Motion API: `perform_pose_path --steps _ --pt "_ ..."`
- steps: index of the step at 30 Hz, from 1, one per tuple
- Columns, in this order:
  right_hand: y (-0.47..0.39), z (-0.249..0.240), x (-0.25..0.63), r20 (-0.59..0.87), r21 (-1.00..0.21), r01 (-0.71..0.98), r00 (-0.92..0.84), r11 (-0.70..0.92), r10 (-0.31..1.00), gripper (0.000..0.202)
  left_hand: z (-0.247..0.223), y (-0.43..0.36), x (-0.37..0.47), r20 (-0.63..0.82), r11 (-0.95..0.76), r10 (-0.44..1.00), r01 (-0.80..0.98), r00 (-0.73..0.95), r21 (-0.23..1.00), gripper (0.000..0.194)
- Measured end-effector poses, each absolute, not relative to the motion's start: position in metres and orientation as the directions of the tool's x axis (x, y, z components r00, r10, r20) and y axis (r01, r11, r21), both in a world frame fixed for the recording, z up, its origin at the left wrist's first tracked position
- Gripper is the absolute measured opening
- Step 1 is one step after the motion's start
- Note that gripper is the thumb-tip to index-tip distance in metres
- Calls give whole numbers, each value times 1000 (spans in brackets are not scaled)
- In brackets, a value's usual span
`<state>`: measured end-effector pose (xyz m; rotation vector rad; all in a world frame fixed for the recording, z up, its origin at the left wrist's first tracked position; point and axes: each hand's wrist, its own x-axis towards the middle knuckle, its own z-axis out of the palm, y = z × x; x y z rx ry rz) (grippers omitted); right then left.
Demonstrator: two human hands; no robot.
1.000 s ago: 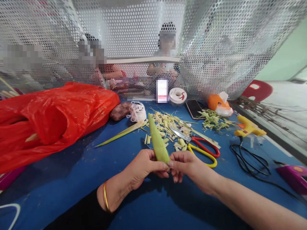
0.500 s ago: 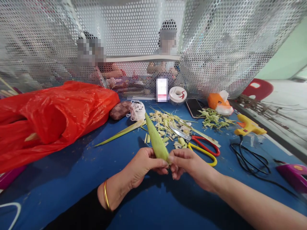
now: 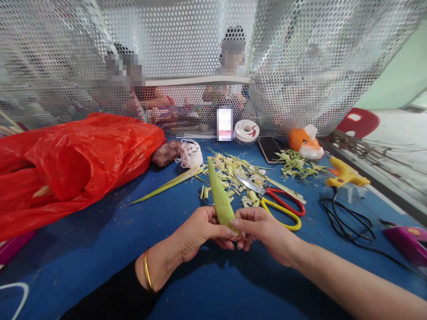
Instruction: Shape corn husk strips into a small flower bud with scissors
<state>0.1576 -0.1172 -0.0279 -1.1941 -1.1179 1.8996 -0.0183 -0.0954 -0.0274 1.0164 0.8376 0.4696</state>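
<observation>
A pale green corn husk leaf [image 3: 220, 198], pointed at its far end, stands tilted up between my two hands. My left hand [image 3: 205, 229] wears a gold bangle at the wrist and pinches the leaf's wide lower end from the left. On the other side, the thumb and fingers of my right hand [image 3: 258, 226] are closed on the same lower end. The fingertips of both hands nearly meet below it. Just beyond my right hand lie scissors [image 3: 275, 200] with one red and one yellow handle. Cut husk scraps [image 3: 228, 166] are heaped behind the leaf.
A red plastic bag [image 3: 76, 155] covers the left side. White string [image 3: 191, 154], a checkered pouch [image 3: 167, 153], a ribbon roll [image 3: 246, 132] and a dark phone [image 3: 268, 149] line the back. A yellow glue gun [image 3: 347, 173] with a black cord lies right. People sit behind the perforated screen [image 3: 187, 40].
The leaf has swung a little to the right and stands more upright. My right thumb has come further over its lower end, and both hands keep hold.
</observation>
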Motion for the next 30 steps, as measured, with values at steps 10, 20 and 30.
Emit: perform_pose_path --steps 10,20,30 --pt "-117 -26 158 -422 -863 -60 -460 -502 781 43 -22 -97 -17 -376 477 656 27 655 879 19" --pt "-119 -27 159 -415 -865 -81 -437 -495 798 41 -24 -95 -18 -382 467 675 36 631 884 21" --pt "-116 -24 162 -384 -869 -131 -428 -476 818 39 -28 -92 -21 -386 491 672 11 633 871 23"
